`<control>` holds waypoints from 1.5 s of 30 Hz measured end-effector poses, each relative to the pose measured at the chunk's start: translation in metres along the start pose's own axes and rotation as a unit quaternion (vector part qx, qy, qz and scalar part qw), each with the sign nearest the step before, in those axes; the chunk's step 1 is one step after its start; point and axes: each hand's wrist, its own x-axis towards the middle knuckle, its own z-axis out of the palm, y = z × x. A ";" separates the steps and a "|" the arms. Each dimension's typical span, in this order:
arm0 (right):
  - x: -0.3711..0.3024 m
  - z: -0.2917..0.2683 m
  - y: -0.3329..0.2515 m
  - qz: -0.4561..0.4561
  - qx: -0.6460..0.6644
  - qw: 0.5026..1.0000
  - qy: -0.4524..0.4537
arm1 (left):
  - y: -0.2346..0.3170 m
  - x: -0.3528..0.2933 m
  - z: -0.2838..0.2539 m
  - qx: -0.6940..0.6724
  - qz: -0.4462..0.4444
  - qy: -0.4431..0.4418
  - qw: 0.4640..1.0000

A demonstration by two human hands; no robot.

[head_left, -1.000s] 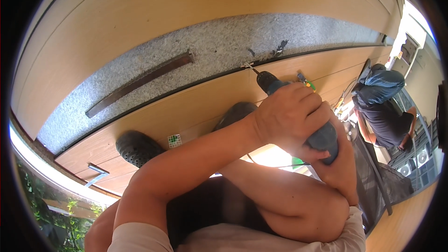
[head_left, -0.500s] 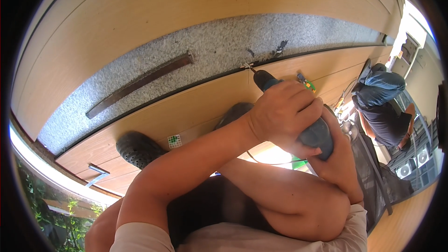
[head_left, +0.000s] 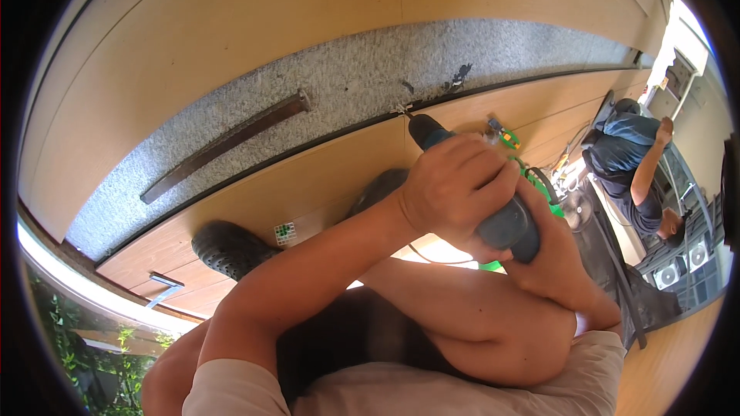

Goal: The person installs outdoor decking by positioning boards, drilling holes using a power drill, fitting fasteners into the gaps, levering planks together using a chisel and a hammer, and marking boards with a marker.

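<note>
A dark blue power drill (head_left: pixel 506 227) is held in both my hands, slanting up and left. My left hand (head_left: pixel 461 185) wraps over the top of its body, behind the black chuck (head_left: pixel 425 131). Lower down, my right hand (head_left: pixel 553 250) is closed around the handle end, partly hidden behind the drill. The thin bit reaches the dark strip (head_left: pixel 351 129) along the edge of the wood panel (head_left: pixel 308 185). Pale shavings or debris lie around its tip. Whether the bit is turning I cannot tell.
A long brown metal bar (head_left: pixel 227 146) lies on the grey floor strip (head_left: pixel 347 69). Near my dark clog (head_left: pixel 227 248) are a small green-and-white box (head_left: pixel 285 233) and a try square (head_left: pixel 164 289). A green-and-yellow tool (head_left: pixel 505 132) lies beyond the drill. Another person (head_left: pixel 628 162) sits at the right.
The drill and my hands appear slightly further left, with the bit still at the same spot. More green shows behind my right hand. The other person's arm and head have shifted.
</note>
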 end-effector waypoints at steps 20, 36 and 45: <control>0.024 0.000 0.001 -0.057 -0.029 0.998 0.017 | -0.020 -0.006 -0.002 0.027 0.021 -0.004 0.999; -0.072 0.031 0.066 -0.020 0.089 0.904 0.418 | 0.022 -0.033 -0.038 0.163 0.060 -0.122 0.977; 0.055 0.029 0.303 0.330 -0.103 0.742 0.574 | -0.016 -0.017 -0.170 0.514 -0.063 -0.228 0.825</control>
